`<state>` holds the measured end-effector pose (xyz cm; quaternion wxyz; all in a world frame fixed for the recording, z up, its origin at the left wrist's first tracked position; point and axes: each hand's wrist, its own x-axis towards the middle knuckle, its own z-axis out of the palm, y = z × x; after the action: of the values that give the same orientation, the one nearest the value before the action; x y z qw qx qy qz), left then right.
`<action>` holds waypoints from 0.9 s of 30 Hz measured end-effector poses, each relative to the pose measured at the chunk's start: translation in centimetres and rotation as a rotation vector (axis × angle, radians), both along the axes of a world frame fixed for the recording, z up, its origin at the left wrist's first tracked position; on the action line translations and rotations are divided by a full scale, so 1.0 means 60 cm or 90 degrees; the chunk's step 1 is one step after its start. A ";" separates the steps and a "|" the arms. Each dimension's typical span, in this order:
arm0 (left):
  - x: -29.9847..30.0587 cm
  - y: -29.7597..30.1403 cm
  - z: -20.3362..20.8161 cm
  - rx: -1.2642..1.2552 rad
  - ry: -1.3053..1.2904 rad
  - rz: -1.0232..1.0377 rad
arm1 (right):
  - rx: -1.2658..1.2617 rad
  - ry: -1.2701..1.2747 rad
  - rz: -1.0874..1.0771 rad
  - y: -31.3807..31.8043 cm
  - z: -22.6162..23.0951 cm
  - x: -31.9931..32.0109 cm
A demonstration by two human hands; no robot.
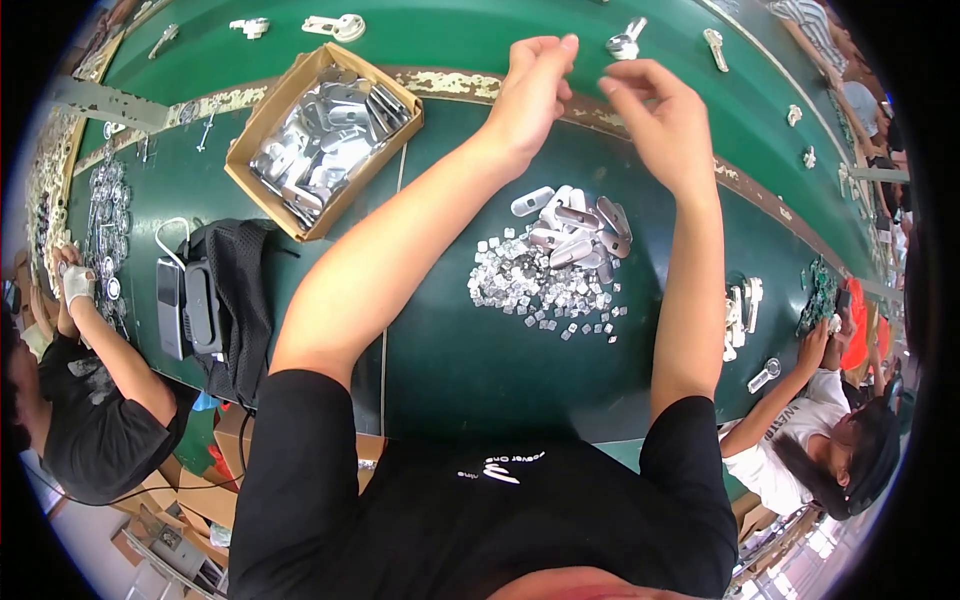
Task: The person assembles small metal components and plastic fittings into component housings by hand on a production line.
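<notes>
My left hand (530, 98) reaches over the far rail at the edge of the green belt, fingers loosely bent, with nothing visible in it. To its right, my right hand (668, 125) hovers with thumb and fingers apart, also showing nothing held. A silver assembled metal piece (625, 42) lies on the belt just beyond the two hands. Between my forearms, on the dark green table, is a pile of small clear-and-silver square pieces (535, 280). Oblong silver metal covers (575, 228) with slots lie heaped at the far side of that pile.
A cardboard box (240, 160) of shiny metal plates stands left of my left arm. Beside it sit a black mesh bag (235, 290) and a dark device (172, 310). More metal pieces (338, 26) lie along the belt (430, 35). Co-workers (100, 400) sit at both sides.
</notes>
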<state>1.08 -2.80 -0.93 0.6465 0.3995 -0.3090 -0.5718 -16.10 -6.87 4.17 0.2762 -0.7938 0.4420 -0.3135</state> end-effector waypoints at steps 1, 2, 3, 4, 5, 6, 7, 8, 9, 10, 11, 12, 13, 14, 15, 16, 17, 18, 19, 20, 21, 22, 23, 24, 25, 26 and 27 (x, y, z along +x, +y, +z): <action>0.002 0.000 0.000 0.006 0.002 0.002 | 0.063 -0.031 0.061 0.009 -0.004 0.010; 0.005 -0.002 0.002 0.008 0.067 -0.013 | 0.099 -0.027 0.090 0.019 -0.005 0.020; 0.007 -0.004 0.001 0.011 0.133 -0.028 | 0.134 -0.022 0.118 0.030 -0.003 0.032; 0.007 -0.010 0.005 -0.001 0.151 -0.044 | 0.092 0.005 0.124 0.032 -0.012 0.042; 0.008 -0.008 0.006 0.006 0.152 -0.041 | 0.099 0.005 0.127 0.040 -0.015 0.050; 0.010 -0.012 0.010 0.035 0.227 -0.030 | 0.061 0.022 0.099 0.047 -0.016 0.059; 0.011 -0.012 0.021 0.060 0.302 -0.020 | 0.019 0.040 0.072 0.049 -0.015 0.062; 0.011 -0.014 0.014 0.061 0.303 -0.018 | 0.017 0.050 0.068 0.049 -0.016 0.062; 0.013 -0.019 0.003 0.049 0.301 -0.035 | 0.018 0.051 0.069 0.047 -0.018 0.059; 0.015 -0.023 -0.004 0.036 0.298 -0.052 | 0.009 0.049 0.069 0.043 -0.021 0.056; 0.017 -0.026 -0.011 0.023 0.294 -0.069 | -0.001 0.046 0.069 0.040 -0.023 0.054; 0.017 -0.030 -0.017 0.023 0.294 -0.067 | 0.000 0.046 0.071 0.040 -0.023 0.054; 0.016 -0.031 -0.019 0.030 0.294 -0.097 | -0.005 0.048 0.068 0.039 -0.024 0.053; 0.016 -0.033 -0.021 0.037 0.293 -0.126 | -0.009 0.051 0.065 0.039 -0.025 0.053; 0.017 -0.034 -0.024 0.037 0.293 -0.124 | -0.009 0.050 0.068 0.041 -0.026 0.056; 0.019 -0.036 -0.028 0.021 0.354 -0.162 | -0.024 0.057 0.044 0.044 -0.027 0.059; 0.021 -0.038 -0.031 0.005 0.414 -0.199 | -0.040 0.064 0.021 0.045 -0.030 0.062; 0.021 -0.036 -0.036 0.004 0.413 -0.197 | -0.041 0.062 0.023 0.045 -0.035 0.063; 0.017 -0.027 -0.030 -0.017 0.326 -0.177 | -0.074 0.068 -0.003 0.044 -0.042 0.061; 0.015 -0.021 -0.026 -0.038 0.238 -0.156 | -0.106 0.074 -0.029 0.042 -0.046 0.059; 0.011 -0.022 -0.029 -0.038 0.239 -0.157 | -0.066 0.053 -0.044 0.038 -0.046 0.054; 0.008 -0.018 -0.027 -0.043 0.168 -0.093 | -0.026 0.030 -0.056 0.032 -0.043 0.050; 0.005 -0.016 -0.025 -0.048 0.097 -0.028 | 0.031 0.026 -0.066 0.026 -0.034 0.043; 0.000 -0.014 -0.023 -0.025 0.055 0.010 | 0.084 -0.029 -0.059 0.019 -0.024 0.038; 0.000 -0.011 -0.018 -0.024 0.057 0.011 | 0.138 -0.083 -0.052 0.014 -0.017 0.030; 0.000 -0.008 -0.013 -0.050 -0.028 -0.020 | 0.153 -0.130 -0.016 0.008 -0.016 0.023; 0.000 -0.006 -0.010 -0.076 -0.113 -0.052 | 0.154 -0.127 -0.015 0.008 -0.012 0.019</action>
<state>1.06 -3.15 -1.55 0.6156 0.3965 -0.4145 -0.5404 -14.96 -6.37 3.47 0.4091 -0.7143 0.4558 -0.3386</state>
